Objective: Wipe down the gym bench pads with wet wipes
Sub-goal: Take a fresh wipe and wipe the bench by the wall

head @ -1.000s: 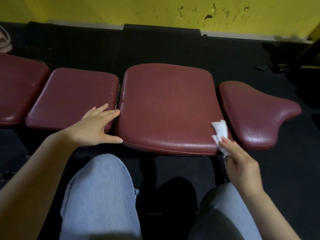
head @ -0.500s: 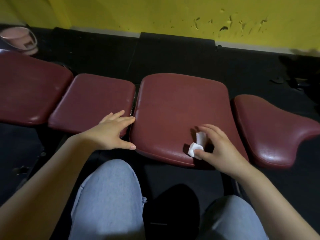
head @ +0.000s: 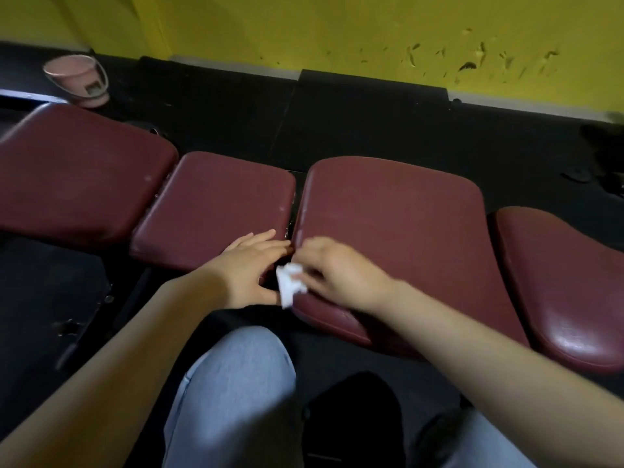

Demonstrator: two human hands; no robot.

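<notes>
Yellow, chipped wall (head: 337,32) and black floor (head: 236,116) lay behind a row of four dark red bench pads, with a pink tub (head: 79,79) standing on the floor at the far left. On the second pad (head: 216,204) the left hand (head: 251,268) lay flat at the near right corner, fingers spread. The right hand (head: 337,275), blurred, pinched a crumpled white wipe (head: 288,283) at the near left edge of the wide third pad (head: 398,238), just beside the left thumb.

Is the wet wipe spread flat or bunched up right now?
Bunched up. The wet wipe is a crumpled wad pinched in the right hand at the near left corner of the large maroon pad.
</notes>
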